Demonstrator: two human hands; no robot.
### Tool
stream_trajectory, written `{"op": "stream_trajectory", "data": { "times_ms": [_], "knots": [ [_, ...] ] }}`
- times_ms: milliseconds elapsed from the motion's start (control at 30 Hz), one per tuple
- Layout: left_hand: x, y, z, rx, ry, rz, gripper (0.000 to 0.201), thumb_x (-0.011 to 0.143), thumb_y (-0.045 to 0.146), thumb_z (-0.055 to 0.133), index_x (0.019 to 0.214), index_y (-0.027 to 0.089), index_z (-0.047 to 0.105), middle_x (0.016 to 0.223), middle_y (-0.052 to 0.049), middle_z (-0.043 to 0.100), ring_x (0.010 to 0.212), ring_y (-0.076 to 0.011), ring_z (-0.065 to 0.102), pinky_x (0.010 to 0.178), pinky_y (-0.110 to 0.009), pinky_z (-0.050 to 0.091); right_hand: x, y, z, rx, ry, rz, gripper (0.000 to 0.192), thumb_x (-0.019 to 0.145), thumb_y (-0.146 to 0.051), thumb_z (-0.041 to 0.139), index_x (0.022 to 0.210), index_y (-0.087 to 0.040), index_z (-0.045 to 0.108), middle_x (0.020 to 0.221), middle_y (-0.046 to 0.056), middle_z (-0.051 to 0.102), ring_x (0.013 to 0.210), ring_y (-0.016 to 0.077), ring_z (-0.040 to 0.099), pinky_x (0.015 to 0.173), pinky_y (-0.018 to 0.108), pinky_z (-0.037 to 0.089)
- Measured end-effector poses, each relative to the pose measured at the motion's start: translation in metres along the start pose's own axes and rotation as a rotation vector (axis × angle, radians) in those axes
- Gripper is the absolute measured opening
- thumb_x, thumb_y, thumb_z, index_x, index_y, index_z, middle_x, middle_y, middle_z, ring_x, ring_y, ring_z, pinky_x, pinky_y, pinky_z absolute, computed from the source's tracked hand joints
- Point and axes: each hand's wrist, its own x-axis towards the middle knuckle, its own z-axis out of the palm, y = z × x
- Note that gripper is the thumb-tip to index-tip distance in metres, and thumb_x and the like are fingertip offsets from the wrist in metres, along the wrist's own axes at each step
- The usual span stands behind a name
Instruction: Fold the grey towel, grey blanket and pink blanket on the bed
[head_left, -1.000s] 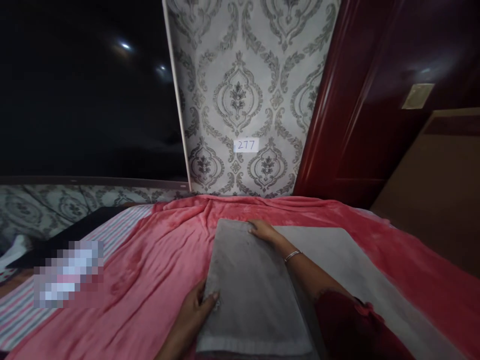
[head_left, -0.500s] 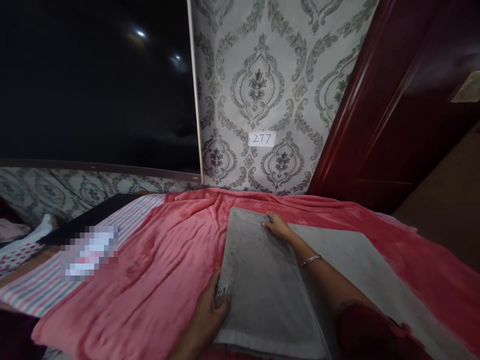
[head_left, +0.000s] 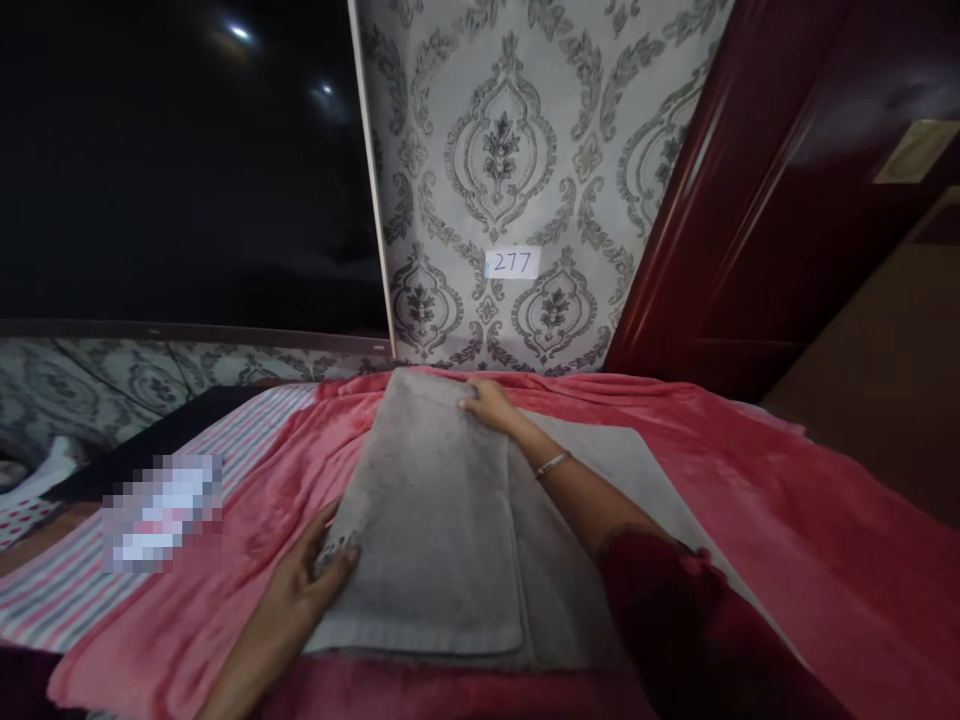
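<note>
Pink blanket (head_left: 757, 480) beneath grey cloth (head_left: 435, 520)

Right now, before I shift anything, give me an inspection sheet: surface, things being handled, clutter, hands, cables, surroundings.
Surface: wrinkled pink-red plush blanket, with striped cloth showing at the left.
Things handled: gray folded cloth, its top panel lying over gray fabric that extends to the right.
Clutter: pixelated patch over the striped cloth; what it hides cannot be told.
Hands: left hand pinches the cloth's left edge, thumb on top; right hand, bracelet at the wrist, grips near its far right corner.
Cables: none made out for certain.
Surroundings: dark television screen, damask wallpaper, paper label reading 277, glossy dark-red panel.
</note>
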Motion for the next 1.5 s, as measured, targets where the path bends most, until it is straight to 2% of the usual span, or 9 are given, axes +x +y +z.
{"op": "stream_trajectory", "data": {
  "times_ms": [200, 300, 467, 600, 733, 867, 1100, 1267, 1500],
  "knots": [
    [0.012, -0.05, -0.006, 0.041, -0.097, -0.021, 0.07, 0.07, 0.068, 0.068, 0.121, 0.02, 0.068, 0.121, -0.012, 0.073, 0.122, -0.0344, 0.063, 0.103, -0.046, 0.052, -0.023, -0.01, 0.056, -0.06, -0.143, 0.053, 0.047, 0.093, -0.032, 0.061, 0.14, -0.025, 0.057, 0.146, 0.01, 0.054, 0.138, 0.0298, 0.044, 0.116, 0.054, 0.025],
    [0.016, -0.049, -0.011, 0.139, -0.126, 0.041, 0.068, 0.074, 0.067, 0.064, 0.123, 0.02, 0.067, 0.116, -0.011, 0.074, 0.12, -0.0332, 0.064, 0.1, -0.045, 0.054, -0.033, 0.011, 0.045, -0.085, -0.129, 0.093, 0.054, 0.097, -0.034, 0.055, 0.149, -0.024, 0.047, 0.154, 0.01, 0.045, 0.144, 0.0283, 0.036, 0.117, 0.049, 0.026],
    [0.019, -0.026, -0.019, 0.563, 0.028, 0.177, 0.064, 0.08, 0.056, 0.056, 0.128, 0.014, 0.062, 0.108, -0.014, 0.073, 0.097, -0.0318, 0.071, 0.088, -0.048, 0.058, -0.047, 0.043, 0.015, -0.093, -0.094, 0.182, 0.052, 0.093, -0.023, 0.056, 0.145, -0.017, 0.052, 0.134, 0.012, 0.064, 0.124, 0.0231, 0.057, 0.102, 0.028, 0.041],
    [-0.008, -0.007, 0.022, 0.727, 0.096, 0.612, 0.04, 0.091, 0.04, 0.049, 0.119, 0.017, 0.066, 0.117, -0.015, 0.069, 0.107, -0.0302, 0.066, 0.094, -0.048, 0.056, -0.056, 0.047, 0.015, -0.057, -0.069, 0.266, 0.05, 0.095, -0.024, 0.054, 0.144, -0.016, 0.053, 0.115, 0.011, 0.073, 0.107, 0.0224, 0.066, 0.089, 0.027, 0.046],
    [-0.047, 0.005, 0.083, 0.641, -0.173, 0.925, 0.031, 0.09, 0.027, 0.056, 0.119, 0.018, 0.063, 0.109, -0.012, 0.067, 0.099, -0.0243, 0.064, 0.085, -0.039, 0.058, -0.056, 0.043, 0.025, -0.013, -0.062, 0.339, 0.043, 0.095, -0.027, 0.056, 0.136, -0.017, 0.06, 0.118, 0.012, 0.072, 0.109, 0.0232, 0.066, 0.086, 0.027, 0.047],
    [-0.066, 0.011, 0.11, 0.677, -0.325, 0.903, 0.034, 0.083, 0.024, 0.069, 0.116, 0.016, 0.061, 0.107, -0.012, 0.064, 0.095, -0.0261, 0.061, 0.081, -0.042, 0.056, -0.056, 0.044, 0.03, 0.027, -0.052, 0.383, 0.033, 0.094, -0.029, 0.058, 0.124, -0.019, 0.067, 0.121, 0.009, 0.071, 0.11, 0.0211, 0.065, 0.086, 0.025, 0.047],
    [-0.064, 0.005, 0.113, 0.785, -0.359, 0.961, 0.011, 0.088, 0.016, 0.06, 0.099, 0.018, 0.063, 0.097, -0.007, 0.064, 0.089, -0.0244, 0.056, 0.077, -0.04, 0.052, -0.053, 0.042, 0.03, 0.057, -0.059, 0.449, 0.027, 0.094, -0.041, 0.059, 0.104, -0.019, 0.072, 0.104, 0.007, 0.074, 0.096, 0.0211, 0.067, 0.077, 0.026, 0.049],
    [-0.063, 0.001, 0.119, 0.848, -0.303, 0.999, 0.018, 0.089, 0.006, 0.05, 0.084, 0.019, 0.061, 0.085, -0.005, 0.06, 0.081, -0.0224, 0.053, 0.072, -0.037, 0.047, -0.052, 0.037, 0.031, 0.046, -0.071, 0.483, 0.028, 0.091, -0.04, 0.062, 0.108, -0.02, 0.069, 0.111, 0.008, 0.072, 0.101, 0.0221, 0.067, 0.079, 0.028, 0.049],
    [-0.069, 0.017, 0.115, 0.785, -0.418, 0.889, 0.016, 0.085, 0.023, 0.063, 0.1, 0.019, 0.059, 0.101, -0.008, 0.061, 0.092, -0.0252, 0.053, 0.08, -0.042, 0.05, -0.055, 0.038, 0.034, 0.034, -0.087, 0.489, 0.032, 0.091, -0.043, 0.062, 0.114, -0.021, 0.068, 0.115, 0.007, 0.071, 0.107, 0.0234, 0.066, 0.082, 0.028, 0.049]
  ]
}}
